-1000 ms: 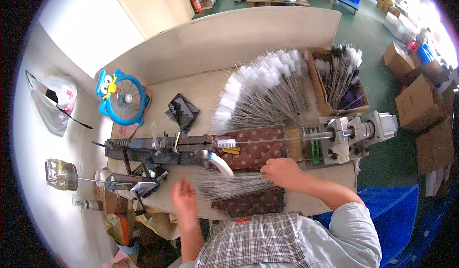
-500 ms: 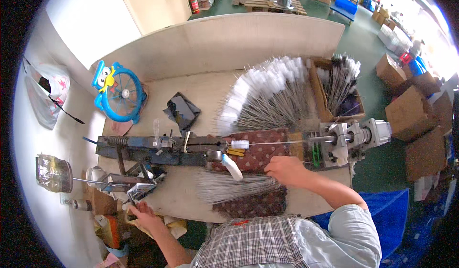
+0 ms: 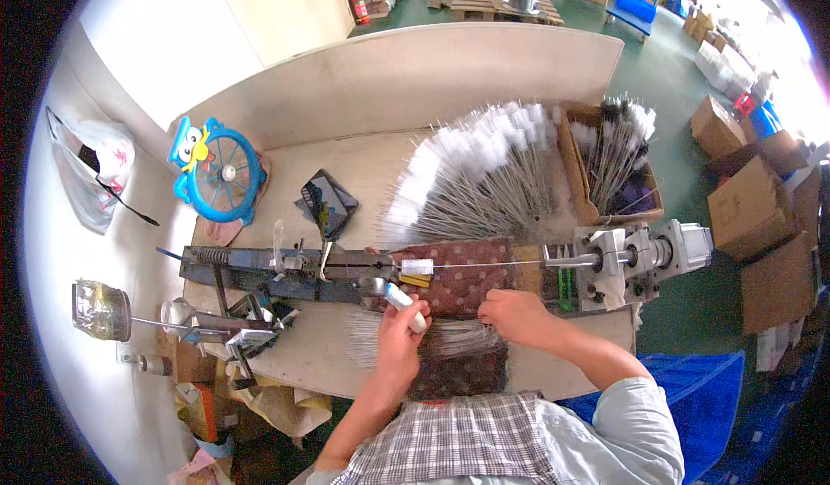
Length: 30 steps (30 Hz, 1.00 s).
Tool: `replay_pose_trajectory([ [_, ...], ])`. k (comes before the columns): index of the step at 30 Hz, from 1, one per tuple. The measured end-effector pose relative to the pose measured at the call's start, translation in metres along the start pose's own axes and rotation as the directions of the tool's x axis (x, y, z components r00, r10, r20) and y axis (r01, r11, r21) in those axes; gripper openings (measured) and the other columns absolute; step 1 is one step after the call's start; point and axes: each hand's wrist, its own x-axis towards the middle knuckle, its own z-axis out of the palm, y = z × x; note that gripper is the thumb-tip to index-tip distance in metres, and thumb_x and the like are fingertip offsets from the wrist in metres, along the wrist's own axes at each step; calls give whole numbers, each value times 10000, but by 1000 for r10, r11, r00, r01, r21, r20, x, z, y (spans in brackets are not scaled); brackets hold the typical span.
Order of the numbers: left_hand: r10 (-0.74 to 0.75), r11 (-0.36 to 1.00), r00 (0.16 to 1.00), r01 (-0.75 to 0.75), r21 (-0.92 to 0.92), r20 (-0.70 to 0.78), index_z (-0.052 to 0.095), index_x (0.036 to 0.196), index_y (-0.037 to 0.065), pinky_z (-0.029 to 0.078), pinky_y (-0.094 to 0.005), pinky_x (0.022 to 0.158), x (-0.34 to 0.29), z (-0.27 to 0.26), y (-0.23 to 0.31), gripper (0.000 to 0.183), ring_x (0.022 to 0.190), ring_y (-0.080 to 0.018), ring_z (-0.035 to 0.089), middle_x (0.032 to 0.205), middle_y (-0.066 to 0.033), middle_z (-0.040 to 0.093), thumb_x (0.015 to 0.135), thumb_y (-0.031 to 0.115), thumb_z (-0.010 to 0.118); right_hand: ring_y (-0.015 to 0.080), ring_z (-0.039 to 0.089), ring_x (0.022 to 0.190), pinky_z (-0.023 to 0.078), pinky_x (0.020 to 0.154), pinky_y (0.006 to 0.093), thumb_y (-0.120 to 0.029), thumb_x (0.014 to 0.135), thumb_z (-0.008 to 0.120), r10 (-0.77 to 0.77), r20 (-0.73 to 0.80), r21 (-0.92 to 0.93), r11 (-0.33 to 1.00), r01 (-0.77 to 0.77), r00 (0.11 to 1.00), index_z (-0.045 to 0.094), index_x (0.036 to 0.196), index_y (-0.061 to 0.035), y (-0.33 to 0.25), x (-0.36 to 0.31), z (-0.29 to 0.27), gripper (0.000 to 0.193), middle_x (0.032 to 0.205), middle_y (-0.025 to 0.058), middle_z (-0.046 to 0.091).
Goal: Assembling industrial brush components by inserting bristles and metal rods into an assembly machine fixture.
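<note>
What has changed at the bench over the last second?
The left hand swung left to beside the metal frame, then came right and forward and has now taken hold of the white handle. The right hand stayed at the near edge of the dotted cloth; the clustered white brushes and the brown box look unchanged.

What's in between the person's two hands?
In the head view, thin grey wires and brown polka-dotted cloth lie between the left hand and right hand.
</note>
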Motion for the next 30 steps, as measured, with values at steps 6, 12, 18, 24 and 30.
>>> replay_pose_trajectory([
  [6,-43,759,950,233,-608,311,521,893,72,460,-313,575,-41,35,67,274,506,-91,452,636,24,462,894,345,545,307,595,794,496,634,415,-85,744,589,67,-26,-92,993,-69,997,533,920,-76,-16,2,-16,185,860,100,545],
  [12,-4,864,945,169,-475,328,594,966,61,434,-299,577,-56,-19,93,387,504,-108,462,628,-13,516,934,404,417,300,616,757,512,591,390,-38,673,619,81,41,-237,969,-69,996,496,909,-28,-36,-13,-48,266,837,134,521],
  [18,-347,901,684,432,27,641,581,935,-31,479,-302,642,-55,-7,86,300,630,-169,560,778,-106,618,917,256,496,211,597,741,516,558,309,-66,608,639,122,-64,-538,832,-137,991,514,860,-44,-47,-13,-71,282,833,89,497],
  [24,-408,911,652,240,336,640,594,930,-39,485,-289,663,-58,14,97,228,726,-157,591,891,-126,630,911,178,528,230,554,789,477,651,312,-33,619,594,22,-375,-640,717,-276,927,529,885,-65,-14,-33,-150,276,813,68,483],
  [30,306,255,539,-840,479,784,566,1019,17,505,-313,592,-14,101,42,210,672,-202,621,924,-111,606,852,143,578,308,596,785,506,681,375,-8,736,533,57,-540,-174,969,-178,840,607,916,-48,31,-40,-144,199,841,115,581],
])
